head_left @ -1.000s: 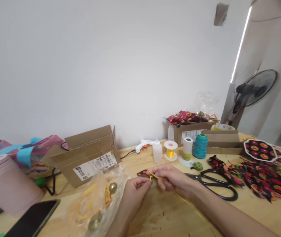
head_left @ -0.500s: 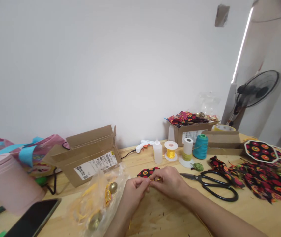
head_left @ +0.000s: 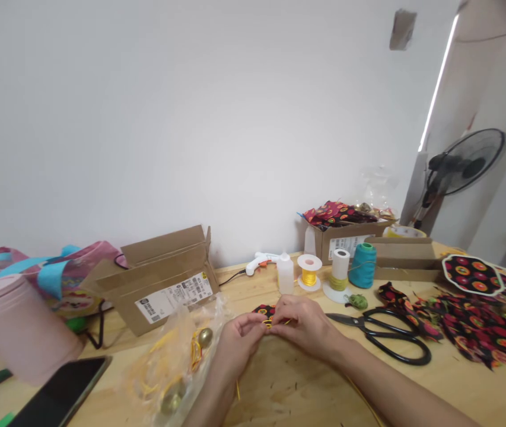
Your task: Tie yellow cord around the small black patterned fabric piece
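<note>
My left hand [head_left: 235,347] and my right hand [head_left: 308,325] meet over the wooden table [head_left: 306,385], fingertips pinched together on a thin yellow cord [head_left: 273,323]. Just behind the fingers lies a small black patterned fabric piece [head_left: 265,310], mostly hidden by my hands. Whether the cord is attached to the fabric I cannot tell. A strand of the cord trails toward me under my right forearm.
Black scissors [head_left: 390,335] lie right of my hands, with patterned fabric scraps [head_left: 470,323] beyond. Spools of yellow [head_left: 309,271], white [head_left: 338,273] and teal thread [head_left: 362,264], a small bottle [head_left: 285,274] and glue gun [head_left: 259,263] stand behind. Cardboard boxes [head_left: 164,284], a plastic bag with bells [head_left: 181,356], phone [head_left: 63,394] lie left.
My hands have drawn closer together and slightly forward; the cord stretched between them a second ago is now bunched at the fingertips, and the fabric piece is more covered.
</note>
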### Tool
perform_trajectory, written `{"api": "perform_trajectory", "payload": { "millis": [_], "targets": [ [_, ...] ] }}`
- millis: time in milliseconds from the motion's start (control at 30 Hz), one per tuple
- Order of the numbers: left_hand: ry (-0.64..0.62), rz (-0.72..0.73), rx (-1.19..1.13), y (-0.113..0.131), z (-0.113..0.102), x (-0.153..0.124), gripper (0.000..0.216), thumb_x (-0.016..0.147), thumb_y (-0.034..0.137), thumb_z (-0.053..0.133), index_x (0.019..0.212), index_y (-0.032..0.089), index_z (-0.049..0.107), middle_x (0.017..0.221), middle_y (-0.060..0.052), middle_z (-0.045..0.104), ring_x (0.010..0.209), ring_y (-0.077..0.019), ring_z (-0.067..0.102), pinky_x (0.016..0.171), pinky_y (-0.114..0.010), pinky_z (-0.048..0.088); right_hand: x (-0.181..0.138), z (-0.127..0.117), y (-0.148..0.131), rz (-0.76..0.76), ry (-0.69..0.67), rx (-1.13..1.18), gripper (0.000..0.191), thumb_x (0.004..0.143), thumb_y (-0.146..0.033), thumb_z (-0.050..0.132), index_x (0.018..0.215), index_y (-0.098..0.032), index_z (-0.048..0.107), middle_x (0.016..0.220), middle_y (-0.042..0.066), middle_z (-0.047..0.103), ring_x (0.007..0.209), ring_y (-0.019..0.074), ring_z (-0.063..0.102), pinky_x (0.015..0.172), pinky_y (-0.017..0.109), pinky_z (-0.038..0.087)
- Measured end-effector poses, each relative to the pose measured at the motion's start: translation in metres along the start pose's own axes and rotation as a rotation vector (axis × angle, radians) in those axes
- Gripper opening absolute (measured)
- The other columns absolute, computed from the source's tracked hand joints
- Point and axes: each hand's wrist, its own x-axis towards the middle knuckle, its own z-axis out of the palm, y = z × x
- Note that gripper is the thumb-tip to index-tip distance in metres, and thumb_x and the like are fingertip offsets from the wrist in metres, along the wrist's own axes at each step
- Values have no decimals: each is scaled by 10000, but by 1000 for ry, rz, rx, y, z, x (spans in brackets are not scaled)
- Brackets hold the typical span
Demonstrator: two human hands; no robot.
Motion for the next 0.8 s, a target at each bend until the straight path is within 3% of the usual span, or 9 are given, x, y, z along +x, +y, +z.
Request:
{"api": "perform_trajectory", "payload": {
  "millis": [133,300,467,667,800],
  "targets": [
    [1,62,-26,2,1,-2,317,529,278,672,765,154,500,510,55,574,320,-12,325,362,-155,190,0,-5,-4,0,-19,-38,160,759,-322,527,729,-221,648,722,3,569,665,104,511,568,191,344],
    [-45,169,-11,3,1,-5,283,611,237,633,838,169,479,615,11,640,547,-91,541,531,-179,359,0,-3,-5,51,-22,31,233,782,-297,483,652,-198,649,672,-3,543,628,96,491,532,187,331],
    [-73,184,129,4,3,-7,287,631,236,616,882,138,519,637,-24,663,606,-123,557,580,-208,373,0,9,3,204,-1,263,170,717,-258,555,624,-169,666,607,0,514,605,105,484,510,187,343],
    [-37,79,107,1,3,-6,340,577,231,647,881,135,529,560,3,647,453,-92,499,469,-196,337,3,16,0,380,66,456,90,599,-137,562,557,-151,640,592,-6,520,542,93,436,478,187,319],
    [-7,38,43,3,4,-6,325,534,182,658,828,128,530,552,-4,655,453,-89,511,478,-193,344,5,4,-11,486,-45,859,85,605,-178,490,551,-139,542,552,-20,492,478,74,382,464,184,303]
  ]
}}
